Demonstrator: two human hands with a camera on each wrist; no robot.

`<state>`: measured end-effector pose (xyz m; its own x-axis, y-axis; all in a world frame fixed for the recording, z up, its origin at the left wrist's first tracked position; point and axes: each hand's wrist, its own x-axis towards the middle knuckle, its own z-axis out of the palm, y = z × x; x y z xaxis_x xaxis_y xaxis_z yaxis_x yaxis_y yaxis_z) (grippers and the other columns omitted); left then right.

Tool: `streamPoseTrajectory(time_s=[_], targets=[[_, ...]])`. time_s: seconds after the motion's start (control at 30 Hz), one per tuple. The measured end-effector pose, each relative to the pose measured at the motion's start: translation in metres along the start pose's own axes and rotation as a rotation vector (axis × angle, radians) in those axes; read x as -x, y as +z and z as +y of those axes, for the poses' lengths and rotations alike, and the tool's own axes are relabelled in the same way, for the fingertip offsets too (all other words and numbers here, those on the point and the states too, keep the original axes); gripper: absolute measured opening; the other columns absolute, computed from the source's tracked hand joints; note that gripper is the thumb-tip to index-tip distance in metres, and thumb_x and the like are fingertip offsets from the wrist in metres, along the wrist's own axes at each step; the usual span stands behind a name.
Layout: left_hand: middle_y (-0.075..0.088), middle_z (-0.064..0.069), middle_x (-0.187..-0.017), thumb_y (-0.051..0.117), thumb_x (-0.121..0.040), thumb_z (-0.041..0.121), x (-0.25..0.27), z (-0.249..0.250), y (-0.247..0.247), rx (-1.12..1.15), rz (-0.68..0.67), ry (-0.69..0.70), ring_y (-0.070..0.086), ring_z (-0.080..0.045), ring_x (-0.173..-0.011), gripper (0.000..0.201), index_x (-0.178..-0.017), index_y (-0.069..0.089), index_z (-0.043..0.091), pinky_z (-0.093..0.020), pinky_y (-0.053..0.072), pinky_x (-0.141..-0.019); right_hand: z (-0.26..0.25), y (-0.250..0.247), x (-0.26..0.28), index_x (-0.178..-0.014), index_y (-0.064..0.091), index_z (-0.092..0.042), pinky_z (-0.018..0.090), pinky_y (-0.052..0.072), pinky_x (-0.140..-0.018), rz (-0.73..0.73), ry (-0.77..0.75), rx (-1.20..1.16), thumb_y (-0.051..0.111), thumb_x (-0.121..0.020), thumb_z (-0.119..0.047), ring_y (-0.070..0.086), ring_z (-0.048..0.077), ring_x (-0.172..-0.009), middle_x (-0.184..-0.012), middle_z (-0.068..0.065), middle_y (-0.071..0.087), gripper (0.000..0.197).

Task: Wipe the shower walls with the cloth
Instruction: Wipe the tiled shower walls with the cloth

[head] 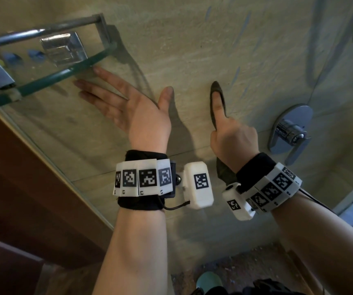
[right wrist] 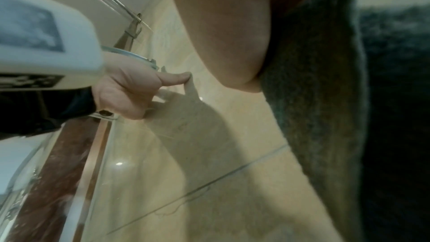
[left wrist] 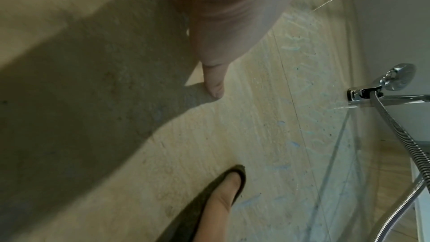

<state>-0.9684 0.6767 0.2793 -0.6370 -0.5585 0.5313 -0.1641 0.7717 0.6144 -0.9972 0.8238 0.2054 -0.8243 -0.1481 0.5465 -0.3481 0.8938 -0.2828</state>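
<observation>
On beige stone-grained wall [head: 192,50], right hand [head: 233,135] presses fuzzy dark cloth [head: 219,96].

My left hand [head: 128,107] and right hand [head: 233,137] are bare, forearms unsleeved. Each wrist wears a black fabric cuff [head: 141,206] ringed by white blocks printed with black square markers [head: 143,177]. A white camera housing [head: 199,185], marker on its face, juts from each band, and a thin black cable [head: 176,206] loops off the left one.
</observation>
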Motion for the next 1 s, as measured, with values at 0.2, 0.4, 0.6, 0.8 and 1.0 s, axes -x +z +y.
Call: streamPoseTrajectory(time_s=[0.2, 0.4, 0.6, 0.8, 1.0], targets=[[-0.023, -0.039, -0.148, 0.063, -0.085, 0.056, 0.006, 0.002, -0.003, 0.04, -0.002, 0.013, -0.021, -0.048, -0.141, 0.119, -0.147, -0.017, -0.007, -0.045, -0.012, -0.117, 0.003, -0.019, -0.009, -0.152, -0.011, -0.021, 0.032, 0.03, -0.058, -0.103, 0.112, -0.025, 0.043, -0.089, -0.012, 0.032, 0.016, -0.049, -0.061, -0.003, 0.036, 0.083], [-0.024, -0.036, -0.15, 0.058, -0.09, 0.051, 0.023, 0.008, -0.003, 0.051, -0.069, 0.081, -0.021, -0.044, -0.143, 0.109, -0.148, -0.016, -0.004, -0.042, -0.01, -0.117, -0.005, -0.039, -0.016, -0.153, -0.009, -0.019, 0.034, 0.04, -0.061, -0.036, 0.047, -0.252, 0.049, -0.087, -0.013, 0.047, 0.025, -0.059, -0.059, -0.004, 0.039, 0.088], [-0.021, -0.03, -0.154, 0.052, -0.095, 0.046, 0.025, 0.012, -0.018, -0.007, -0.11, 0.171, -0.019, -0.04, -0.145, 0.096, -0.15, -0.01, -0.002, -0.037, -0.013, -0.116, 0.0, -0.047, -0.028, -0.154, 0.01, -0.028, 0.032, 0.034, -0.065, 0.047, -0.165, -0.368, 0.048, -0.084, -0.017, 0.045, 0.02, -0.072, -0.09, 0.002, 0.043, 0.08], [0.007, -0.023, -0.158, 0.053, -0.097, 0.036, 0.029, 0.022, -0.031, 0.036, -0.063, 0.3, 0.006, -0.033, -0.147, 0.065, -0.149, 0.027, 0.007, -0.037, 0.011, -0.118, -0.001, -0.052, -0.043, -0.149, 0.028, -0.011, 0.037, 0.046, -0.08, 0.255, -0.331, -0.569, 0.05, -0.086, -0.009, 0.047, 0.026, -0.089, -0.108, 0.009, 0.036, 0.067], [0.042, -0.018, -0.142, 0.061, -0.091, 0.013, 0.013, 0.033, -0.03, 0.213, 0.092, 0.516, 0.038, -0.03, -0.134, 0.045, -0.133, 0.05, 0.002, -0.035, 0.03, -0.113, -0.009, -0.065, -0.06, -0.145, 0.035, -0.009, 0.022, 0.04, -0.082, 0.313, -0.407, -0.558, 0.052, -0.087, -0.011, 0.045, 0.017, -0.088, -0.109, 0.012, 0.038, 0.061]])
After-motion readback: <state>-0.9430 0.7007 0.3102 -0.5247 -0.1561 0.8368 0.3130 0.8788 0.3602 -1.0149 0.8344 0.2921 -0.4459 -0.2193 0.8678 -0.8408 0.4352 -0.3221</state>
